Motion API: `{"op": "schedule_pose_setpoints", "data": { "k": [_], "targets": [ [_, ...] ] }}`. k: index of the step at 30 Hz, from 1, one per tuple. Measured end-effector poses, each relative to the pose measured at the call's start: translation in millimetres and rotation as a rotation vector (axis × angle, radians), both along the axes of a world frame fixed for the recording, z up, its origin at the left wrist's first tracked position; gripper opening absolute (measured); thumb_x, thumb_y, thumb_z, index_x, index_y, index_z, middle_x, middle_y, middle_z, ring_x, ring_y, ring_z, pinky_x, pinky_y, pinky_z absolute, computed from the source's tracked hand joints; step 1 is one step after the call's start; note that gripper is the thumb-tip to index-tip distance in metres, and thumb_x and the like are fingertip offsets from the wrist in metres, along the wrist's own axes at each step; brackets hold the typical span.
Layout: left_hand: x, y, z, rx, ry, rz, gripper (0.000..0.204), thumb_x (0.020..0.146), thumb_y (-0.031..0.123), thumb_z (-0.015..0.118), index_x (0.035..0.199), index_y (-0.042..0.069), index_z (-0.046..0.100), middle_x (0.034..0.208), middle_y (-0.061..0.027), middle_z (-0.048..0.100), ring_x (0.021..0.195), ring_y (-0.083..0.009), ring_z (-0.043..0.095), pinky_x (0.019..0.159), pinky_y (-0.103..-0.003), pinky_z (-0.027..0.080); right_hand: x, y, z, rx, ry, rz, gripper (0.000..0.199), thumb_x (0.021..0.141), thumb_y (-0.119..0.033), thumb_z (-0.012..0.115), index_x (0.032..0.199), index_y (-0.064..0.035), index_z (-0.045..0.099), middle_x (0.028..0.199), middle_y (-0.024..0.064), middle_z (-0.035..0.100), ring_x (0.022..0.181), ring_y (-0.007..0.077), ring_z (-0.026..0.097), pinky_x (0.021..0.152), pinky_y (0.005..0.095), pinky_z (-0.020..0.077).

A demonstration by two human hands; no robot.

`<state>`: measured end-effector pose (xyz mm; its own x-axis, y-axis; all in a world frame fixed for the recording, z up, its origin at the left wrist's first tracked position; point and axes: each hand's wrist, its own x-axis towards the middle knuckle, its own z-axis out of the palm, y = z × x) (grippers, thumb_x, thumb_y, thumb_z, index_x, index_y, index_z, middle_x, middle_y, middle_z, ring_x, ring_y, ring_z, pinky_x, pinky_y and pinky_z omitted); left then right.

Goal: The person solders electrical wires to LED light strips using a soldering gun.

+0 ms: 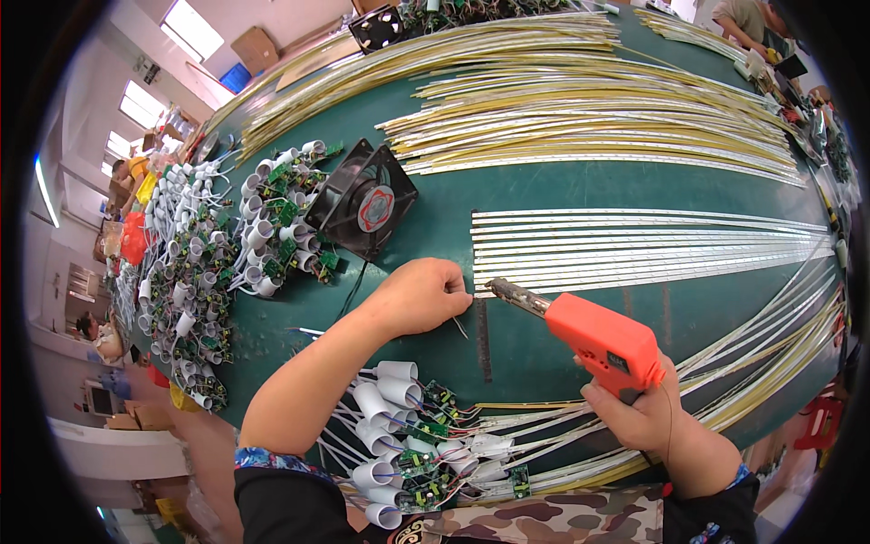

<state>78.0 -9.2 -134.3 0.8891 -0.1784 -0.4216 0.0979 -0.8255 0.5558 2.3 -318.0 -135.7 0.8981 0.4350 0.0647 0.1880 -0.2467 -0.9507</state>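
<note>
My right hand (639,412) grips an orange-red soldering gun (603,343), its metal tip pointing left. That tip is at the left ends of a row of slim silver LED strips (634,247), laid side by side on the green table. Beside the same ends, my left hand (421,295) is closed in a pinch. A thin wire (461,327) pokes out below its fingertips; most of it is hidden. Under my forearms lie white plastic lamp caps (372,399) with green circuit boards (421,464), wired to more strips running right.
A black fan (367,201) stands left of the strips. Beyond it are heaps of caps with boards (186,281). Bundles of yellow and silver strips (589,113) cover the far side of the green table (435,204). Another person (748,23) works at the far right.
</note>
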Motion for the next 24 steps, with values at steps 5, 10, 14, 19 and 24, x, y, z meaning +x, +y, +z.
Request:
{"op": "schedule_pose_setpoints", "data": {
  "k": [5,10,14,19,24],
  "targets": [
    [-2.0,1.2,0.5,0.010,0.043,0.019,0.021,0.086,0.021,0.071,0.084,0.002,0.064,0.069,-0.0041,0.063,0.060,-0.0134,0.056,0.056,-0.033,0.046,-0.1,-2.4,2.9,0.004,0.032,0.008,0.045,0.081,-0.013,0.075,0.119,0.0015,0.055,0.082,0.0099,0.066,0.071,0.0235,0.064,0.069,0.0348,0.0507],
    [-9.0,14.2,11.2,-0.162,0.060,-0.091,0.025,0.083,0.015,0.072,0.102,0.002,0.062,0.094,-0.0051,0.065,0.085,-0.0145,0.062,0.074,-0.031,0.049,0.1,-2.5,2.9,0.014,0.033,-0.018,0.046,0.081,-0.013,0.075,0.120,0.0014,0.054,0.082,0.0096,0.065,0.071,0.0228,0.063,0.068,0.0346,0.0504],
    [-11.6,21.2,4.3,-0.161,-0.042,-0.280,0.021,0.082,0.012,0.073,0.099,0.004,0.065,0.098,-0.0061,0.062,0.096,-0.0180,0.060,0.081,-0.032,0.048,-0.1,-2.9,1.4,0.039,0.027,-0.014,0.046,0.081,-0.012,0.075,0.120,0.0012,0.055,0.083,0.0094,0.065,0.071,0.0223,0.063,0.069,0.0345,0.0505],
    [-16.2,13.2,9.7,-0.048,-0.043,-0.286,0.012,0.083,0.012,0.074,0.091,0.006,0.068,0.092,-0.0071,0.057,0.088,-0.0235,0.059,0.081,-0.034,0.048,0.1,-2.2,3.5,0.014,0.028,-0.002,0.045,0.081,-0.013,0.075,0.120,0.0011,0.055,0.083,0.0095,0.065,0.071,0.0224,0.063,0.069,0.0345,0.0507],
    [-18.3,16.9,7.1,-0.130,-0.033,-0.207,0.012,0.084,0.013,0.074,0.091,0.005,0.068,0.093,-0.0064,0.058,0.090,-0.0219,0.058,0.083,-0.033,0.047,-0.1,-1.6,4.4,0.001,0.054,-0.002,0.046,0.081,-0.014,0.075,0.119,0.0012,0.055,0.084,0.0100,0.066,0.072,0.0231,0.064,0.070,0.0348,0.0510]
  ]
}}
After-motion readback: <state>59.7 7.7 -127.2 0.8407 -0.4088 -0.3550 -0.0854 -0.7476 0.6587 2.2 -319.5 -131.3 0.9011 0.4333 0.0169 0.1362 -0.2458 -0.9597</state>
